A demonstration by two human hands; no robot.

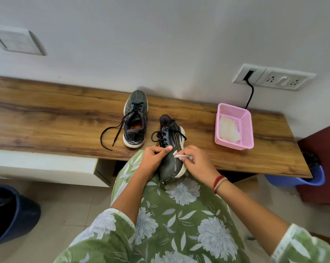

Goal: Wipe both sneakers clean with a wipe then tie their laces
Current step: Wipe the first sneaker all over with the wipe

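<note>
Head view.
- Near sneaker: centre of frame, dark, tilted on its side. Toe on the person's lap, heel up over the bench edge. Laces loose.
- Left hand: just left of the near sneaker's forefoot, fingers curled round it, thumb lying across the upper.
- Right hand: just right of the same sneaker, fingers pinching a folded white wipe.
- Wipe: touching the upper between the two hands, beside the white sole edge.
- Far sneaker: upright on the bench above and left of the hands, well apart from them, toe toward the wall, laces untied and trailing left.
- Pink basket: right on the bench, holding white wipes.
</note>
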